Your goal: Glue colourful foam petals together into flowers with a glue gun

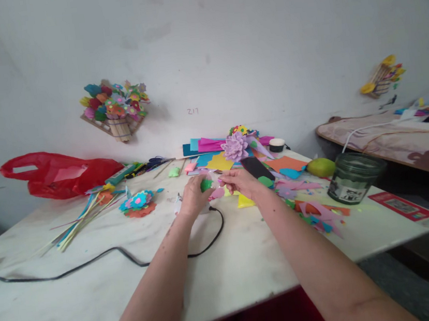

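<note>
Above the middle of the table, my left hand (193, 197) is closed around a small green packet (206, 184) with clear plastic at its edge. My right hand (240, 182) meets it from the other side, thumb and fingers pinched together on the clear plastic. A tiny purple spot shows at those fingertips, too small to name. Under and beside the hands lie pink and yellow pieces (245, 201). Beyond them are a light green packet (174, 171) and a pink one (190, 167).
Left stand a red plastic bag (63, 174), foam flowers (138, 202) and thin sticks (77, 224). A black cable (119, 249) crosses the table. Coloured sheets, a purple flower (235, 146) and a black phone-like slab (256, 168) lie behind. Right are scraps, a green fruit (321, 168) and a jar (352, 180).
</note>
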Available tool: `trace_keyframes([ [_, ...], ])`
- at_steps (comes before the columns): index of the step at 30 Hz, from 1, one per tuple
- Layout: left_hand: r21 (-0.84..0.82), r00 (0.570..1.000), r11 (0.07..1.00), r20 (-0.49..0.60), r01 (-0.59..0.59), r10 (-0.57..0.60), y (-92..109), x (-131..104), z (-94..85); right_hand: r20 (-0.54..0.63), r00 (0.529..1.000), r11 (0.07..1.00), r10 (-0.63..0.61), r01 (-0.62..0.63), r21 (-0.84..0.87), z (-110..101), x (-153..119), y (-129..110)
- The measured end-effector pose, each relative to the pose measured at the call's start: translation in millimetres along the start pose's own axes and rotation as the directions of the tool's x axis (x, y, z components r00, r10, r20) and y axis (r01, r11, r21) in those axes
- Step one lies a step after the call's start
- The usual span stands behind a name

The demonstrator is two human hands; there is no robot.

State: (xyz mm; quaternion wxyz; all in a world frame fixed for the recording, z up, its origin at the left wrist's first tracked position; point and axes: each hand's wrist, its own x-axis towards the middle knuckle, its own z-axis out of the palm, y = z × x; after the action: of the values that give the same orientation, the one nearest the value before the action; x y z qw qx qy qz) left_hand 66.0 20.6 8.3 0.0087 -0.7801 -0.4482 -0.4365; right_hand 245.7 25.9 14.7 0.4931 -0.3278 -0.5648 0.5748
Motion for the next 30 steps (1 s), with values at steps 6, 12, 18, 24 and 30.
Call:
trace_keyframes([
  [6, 0.002, 1.000, 1.000, 0.023, 0.004, -0.004, 0.8, 0.1, -0.6, -0.066, 0.997, 0.997, -0.025, 0.020, -0.074, 3.3, -1.6, -3.2],
  [12, 0.019, 1.000, 1.000, 0.020, 0.005, -0.006, 1.1, 0.4, -0.4, 0.001, 0.996, 0.988, -0.086, 0.086, -0.131, -0.5, 1.6, 1.4],
  [18, 0.002, 0.999, 1.000, 0.032, -0.019, 0.019, -0.7, -0.5, 0.7, 0.016, 0.992, 0.965, -0.126, 0.127, -0.229, 2.1, -0.2, 0.1],
  [24, 0.005, 0.998, 1.000, 0.052, -0.024, 0.024, -0.1, -0.7, 0.2, 0.048, 0.987, 0.953, -0.155, 0.162, -0.256, 2.1, -0.1, 0.2],
  [30, 0.004, 0.997, 0.999, 0.071, -0.045, 0.044, 0.4, -0.7, -0.5, 0.067, 0.983, 0.911, -0.173, 0.186, -0.368, 6.4, -3.6, -3.6],
])
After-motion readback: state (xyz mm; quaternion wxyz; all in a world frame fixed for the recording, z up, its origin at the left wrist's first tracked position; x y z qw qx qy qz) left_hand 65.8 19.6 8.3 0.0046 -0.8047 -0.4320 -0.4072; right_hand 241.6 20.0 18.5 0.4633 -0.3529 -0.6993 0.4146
